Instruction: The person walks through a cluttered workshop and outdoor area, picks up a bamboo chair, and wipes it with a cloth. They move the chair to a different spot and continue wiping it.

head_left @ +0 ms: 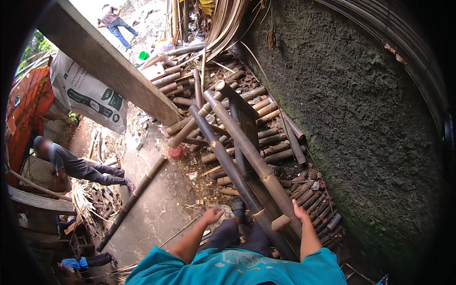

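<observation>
Brown bamboo forms the long pole slanting away before you, beside a darker pole; both cross a bamboo crosspiece, which seems to bear their far ends above the stacked lengths. Your right hand rests against the long pole's right edge near its close end, thumb extended, probably to steady it; whether the fingers wrap beneath cannot be told. Your left hand curls loosely apart from both poles, and whether it grips anything cannot be told. A short wooden piece lies just beside your right hand. Rough wall limits swing on your right; leftward, the floor gives more room, though a loose pole lies there, with a co-worker just beyond.
</observation>
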The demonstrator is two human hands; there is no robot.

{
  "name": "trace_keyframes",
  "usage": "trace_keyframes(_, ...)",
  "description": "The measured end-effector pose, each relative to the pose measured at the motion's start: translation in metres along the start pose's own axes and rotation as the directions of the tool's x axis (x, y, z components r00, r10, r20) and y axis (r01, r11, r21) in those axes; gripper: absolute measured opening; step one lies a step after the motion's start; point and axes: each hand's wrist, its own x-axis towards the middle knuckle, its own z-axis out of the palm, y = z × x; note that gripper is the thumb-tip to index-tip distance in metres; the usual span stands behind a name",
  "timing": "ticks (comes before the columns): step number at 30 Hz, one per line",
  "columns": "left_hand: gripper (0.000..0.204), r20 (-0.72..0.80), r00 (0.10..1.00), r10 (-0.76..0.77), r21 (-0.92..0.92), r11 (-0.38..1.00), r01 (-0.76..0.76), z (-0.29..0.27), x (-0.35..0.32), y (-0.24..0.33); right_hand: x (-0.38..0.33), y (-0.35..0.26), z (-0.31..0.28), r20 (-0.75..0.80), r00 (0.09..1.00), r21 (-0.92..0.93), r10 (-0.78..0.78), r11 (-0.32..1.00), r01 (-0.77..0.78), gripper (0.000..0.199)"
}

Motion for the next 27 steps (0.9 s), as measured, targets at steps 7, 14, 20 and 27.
trace_keyframes(7, 0.039, -0.059, 0.744, 0.665, 0.245, 0.732, -0.635, -0.032, 0.115, 0.157, -0.026, -0.005, 0.036, -0.056, 0.998, -0.007, -0.017, 1.000, 0.016, 0.101)
trace_keyframes(14, 0.050, 0.515, 0.794, 0.322, 0.582, 0.548, -0.600, 0.016, 0.207, 0.244, -0.017, 0.007, 0.057, -0.057, 0.998, -0.004, 0.021, 1.000, -0.021, 0.101)
trace_keyframes(20, 0.051, 0.595, 0.803, 0.027, 0.734, 0.388, -0.557, 0.070, 0.279, 0.206, -0.041, -0.012, 0.061, -0.085, 0.996, 0.019, 0.008, 1.000, -0.007, 0.099)
trace_keyframes(27, 0.045, 0.643, 0.761, 0.086, 0.699, 0.340, -0.629, 0.071, 0.314, 0.120, -0.084, -0.025, 0.044, -0.102, 0.994, 0.188, -0.049, 0.980, 0.068, 0.090)
